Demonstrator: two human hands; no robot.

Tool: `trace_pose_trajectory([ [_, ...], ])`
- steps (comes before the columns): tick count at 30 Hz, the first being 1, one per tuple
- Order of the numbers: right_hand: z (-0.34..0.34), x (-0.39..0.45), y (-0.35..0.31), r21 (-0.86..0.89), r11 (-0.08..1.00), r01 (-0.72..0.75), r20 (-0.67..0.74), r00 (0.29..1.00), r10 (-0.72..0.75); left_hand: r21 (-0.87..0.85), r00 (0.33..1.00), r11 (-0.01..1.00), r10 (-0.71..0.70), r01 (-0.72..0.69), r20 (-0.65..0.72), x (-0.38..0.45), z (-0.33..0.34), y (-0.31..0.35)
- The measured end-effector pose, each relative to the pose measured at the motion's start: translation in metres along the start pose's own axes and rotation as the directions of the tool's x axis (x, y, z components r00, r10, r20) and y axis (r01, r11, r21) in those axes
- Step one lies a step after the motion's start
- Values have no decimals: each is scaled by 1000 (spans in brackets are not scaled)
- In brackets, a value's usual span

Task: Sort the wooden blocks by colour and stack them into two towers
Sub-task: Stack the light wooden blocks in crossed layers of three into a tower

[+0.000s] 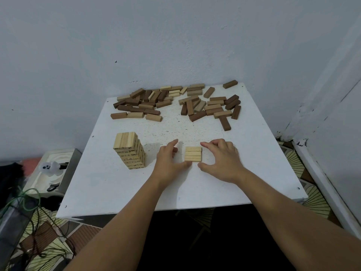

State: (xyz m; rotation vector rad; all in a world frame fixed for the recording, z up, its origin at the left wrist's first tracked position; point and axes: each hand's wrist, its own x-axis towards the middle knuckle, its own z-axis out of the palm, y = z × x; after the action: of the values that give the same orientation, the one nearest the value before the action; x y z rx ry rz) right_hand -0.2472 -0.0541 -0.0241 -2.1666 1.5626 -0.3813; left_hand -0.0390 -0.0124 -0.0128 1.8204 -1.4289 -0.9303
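Observation:
Three light wooden blocks (193, 154) lie side by side as a flat row near the middle of the white table (254, 173). My left hand (169, 161) flanks the row on its left, thumb tip at the row's near left corner, fingers loosely spread. My right hand (220, 159) flanks it on the right, thumb near the near right corner, fingertips by the far right corner. Neither hand grips a block. A tall tower of light blocks (130, 151) stands to the left. Loose dark and light blocks lie in a left pile (144, 103) and a right pile (212, 106) at the back.
The table stands in a corner with walls behind and to the right. A single dark block (230, 84) lies at the far right corner. Left of the table, on the floor, are a white tray-like box (48, 171) and cables (29, 202).

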Motion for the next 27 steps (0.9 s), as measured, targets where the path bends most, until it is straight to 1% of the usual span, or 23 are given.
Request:
trace_pose_trajectory([
  [5,3,0,2,1,1000,19,-36,999,-19,16,997,999,-38,37,64,8,-2,-2],
  [12,5,2,3,9,999,37,-59,998,-37,-11,998,999,-37,37,52,8,-3,0],
  [17,5,2,3,17,999,37,-73,997,-36,2,997,1000,-31,31,70,8,-4,1],
  [21,4,1,1,12,1000,28,-80,996,-27,70,990,997,-44,35,131,11,-8,5],
  [27,4,-1,0,15,1000,26,-100,995,-25,137,985,991,-28,5,169,17,-10,5],
])
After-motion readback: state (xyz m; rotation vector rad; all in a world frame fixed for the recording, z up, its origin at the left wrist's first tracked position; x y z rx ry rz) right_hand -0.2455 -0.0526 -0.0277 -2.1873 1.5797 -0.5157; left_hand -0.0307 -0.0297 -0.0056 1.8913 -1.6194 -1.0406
